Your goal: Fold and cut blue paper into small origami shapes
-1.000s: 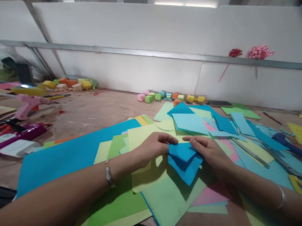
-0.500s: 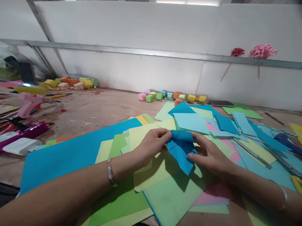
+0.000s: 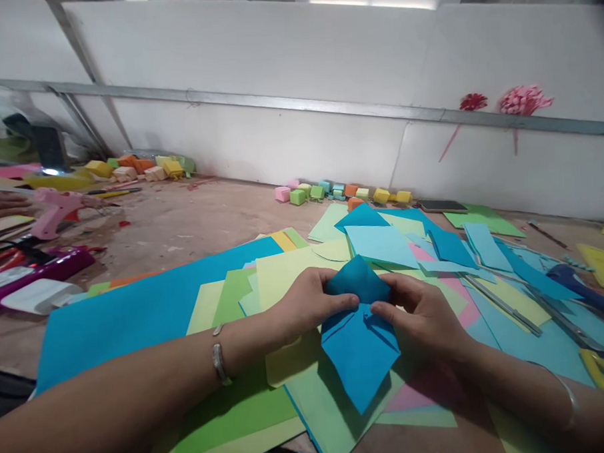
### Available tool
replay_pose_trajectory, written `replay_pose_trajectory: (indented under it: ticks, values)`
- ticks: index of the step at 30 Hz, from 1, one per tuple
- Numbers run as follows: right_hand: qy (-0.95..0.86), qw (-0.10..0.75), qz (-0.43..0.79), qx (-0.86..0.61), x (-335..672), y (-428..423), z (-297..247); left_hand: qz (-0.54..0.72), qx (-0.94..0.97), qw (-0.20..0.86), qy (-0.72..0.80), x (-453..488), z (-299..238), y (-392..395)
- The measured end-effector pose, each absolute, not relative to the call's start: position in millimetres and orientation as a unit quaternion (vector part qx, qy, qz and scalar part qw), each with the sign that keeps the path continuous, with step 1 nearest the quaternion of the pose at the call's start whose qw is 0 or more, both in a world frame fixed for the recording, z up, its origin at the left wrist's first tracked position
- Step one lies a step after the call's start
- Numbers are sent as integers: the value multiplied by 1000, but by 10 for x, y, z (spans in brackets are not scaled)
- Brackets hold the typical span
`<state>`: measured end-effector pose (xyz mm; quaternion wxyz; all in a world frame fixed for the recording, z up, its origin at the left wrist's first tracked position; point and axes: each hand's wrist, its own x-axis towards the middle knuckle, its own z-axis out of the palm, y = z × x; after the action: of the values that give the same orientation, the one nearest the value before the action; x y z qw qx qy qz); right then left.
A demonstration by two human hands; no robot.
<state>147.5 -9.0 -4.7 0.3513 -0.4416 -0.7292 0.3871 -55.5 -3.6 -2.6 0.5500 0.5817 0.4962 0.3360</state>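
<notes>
Between my hands is a sheet of blue paper (image 3: 361, 364), partly folded, with creases across its middle and a point hanging toward me. My left hand (image 3: 312, 296) grips its left edge, thumb on the front near the crease and fingers behind. On the right edge my right hand (image 3: 420, 308) pinches it the same way, the two thumb tips close together. Beneath lies a pile of coloured sheets, among them a pale green sheet (image 3: 335, 412) and a bright green sheet (image 3: 230, 416).
Scissors (image 3: 571, 328) and tweezers (image 3: 505, 304) lie on paper at the right. Small paper cubes (image 3: 325, 191) line the wall. A pink glue gun (image 3: 51, 211) and a white adapter (image 3: 39, 296) are at the left, where another person's hand (image 3: 1, 203) shows at the edge.
The blue paper has opened out from a bunched shape into a wider diamond with its lower point nearer me. Both thumbs have moved to its middle. Another person's hand has appeared at far left.
</notes>
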Motion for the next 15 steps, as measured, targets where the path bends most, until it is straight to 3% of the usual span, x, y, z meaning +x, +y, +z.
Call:
replay_pose_trajectory:
  ticks: [4, 9, 15]
  values:
    - [-704, 330, 446, -443, 1437, -118, -63, 382, 581, 518, 497, -540, 1, -78]
    - [-732, 315, 354, -489, 1402, -178, -69, 372, 586, 519, 498, -527, -31, -110]
    - [-754, 386, 243, -472, 1408, -207, -119, 413, 550, 541, 485, -503, -63, -134]
